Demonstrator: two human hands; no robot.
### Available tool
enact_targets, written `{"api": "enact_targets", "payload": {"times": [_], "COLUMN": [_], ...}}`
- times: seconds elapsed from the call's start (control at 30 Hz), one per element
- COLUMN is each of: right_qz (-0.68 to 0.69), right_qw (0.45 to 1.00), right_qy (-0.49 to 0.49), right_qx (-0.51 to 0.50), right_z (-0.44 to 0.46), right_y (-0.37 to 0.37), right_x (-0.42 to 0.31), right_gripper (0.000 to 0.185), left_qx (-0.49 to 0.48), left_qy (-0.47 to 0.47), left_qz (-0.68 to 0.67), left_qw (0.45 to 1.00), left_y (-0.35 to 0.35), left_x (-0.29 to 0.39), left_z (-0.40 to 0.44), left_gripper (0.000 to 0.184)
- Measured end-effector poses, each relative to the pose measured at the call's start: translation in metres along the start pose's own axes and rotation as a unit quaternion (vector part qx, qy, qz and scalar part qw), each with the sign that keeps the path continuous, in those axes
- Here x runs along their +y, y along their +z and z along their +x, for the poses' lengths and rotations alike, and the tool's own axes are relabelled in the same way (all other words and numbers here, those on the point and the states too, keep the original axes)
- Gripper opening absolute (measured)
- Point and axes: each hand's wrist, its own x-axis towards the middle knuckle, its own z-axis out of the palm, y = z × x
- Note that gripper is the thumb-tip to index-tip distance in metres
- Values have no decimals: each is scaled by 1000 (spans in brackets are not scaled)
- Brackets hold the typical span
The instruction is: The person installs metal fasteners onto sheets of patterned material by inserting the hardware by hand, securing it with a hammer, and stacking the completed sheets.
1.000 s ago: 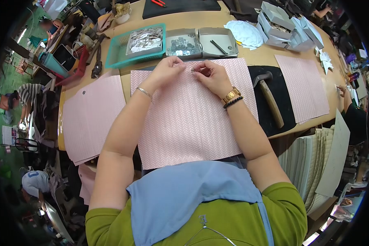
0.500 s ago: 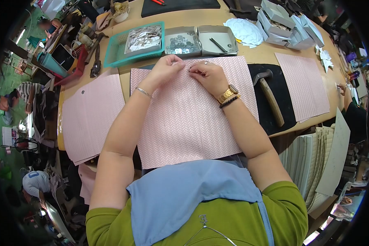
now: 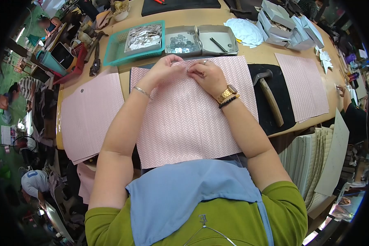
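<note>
A pink herringbone-patterned sheet (image 3: 188,119) lies in front of me, its near edge by my blue apron (image 3: 192,184). Over its far part, my left hand (image 3: 167,69) is closed, thumb and fingers drawn together. Close beside it, my right hand (image 3: 207,76) pinches with thumb and forefinger, and a tiny bit of something seems to show at the fingertips. What either hand holds is too small to name. Just beyond the hands stand a box of small metal discs (image 3: 182,41) and a box with two dark rods (image 3: 218,41).
A hammer (image 3: 270,98) lies on a black mat (image 3: 289,108) to the right. Pink sheets are stacked at left (image 3: 92,115), with more at right (image 3: 303,86). A teal basket (image 3: 115,51) holds a tray of pale pieces. Other people work around the room.
My hands stay over the far part of the sheet with only slight finger movement. The fingertips of my right hand have shifted slightly left. Nothing else visibly moves on the table.
</note>
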Motion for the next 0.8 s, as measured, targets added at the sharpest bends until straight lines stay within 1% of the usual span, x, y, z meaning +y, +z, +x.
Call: {"api": "enact_targets", "payload": {"times": [0.03,0.1,0.13,0.2,0.23,0.33,0.43,0.5,0.53,0.57,0.67,0.7,0.8], "right_qz": [-17,-85,-119,-96,-83,-21,-27,77,129,121,177,143,117], "right_qw": [1000,992,984,995,995,989,989,980,970,970,976,977,989], "right_qy": [-2,-17,-24,23,47,106,115,166,191,190,125,154,87], "right_qx": [7,89,130,28,-24,-98,-88,-82,-77,-87,1,-36,16], "right_z": [1,6,8,7,6,12,18,21,21,21,21,24,22], "right_y": [-1,-1,-1,-6,-8,-12,-10,-6,-5,-3,7,-8,-10], "right_x": [-2,-7,-7,0,3,2,0,11,15,19,40,28,33], "right_gripper": [21,25,27,27,27,27,26,25,25,23,23,26,28], "left_qx": [6,18,14,7,28,88,119,132,116,100,69,61,57], "left_qy": [37,111,116,125,128,136,148,166,158,150,123,114,45], "left_qz": [23,71,76,88,96,120,134,137,129,121,88,75,40], "left_qw": [999,991,990,988,987,980,973,968,972,976,986,989,997], "left_y": [2,7,8,10,13,18,18,18,18,16,12,11,6], "left_x": [-3,-10,-10,-10,-10,-12,-20,-26,-25,-24,-27,-30,-20], "left_z": [1,2,0,-5,-8,-11,-5,3,3,3,6,8,5], "left_gripper": [21,22,24,27,29,33,33,32,33,33,36,38,41]}}
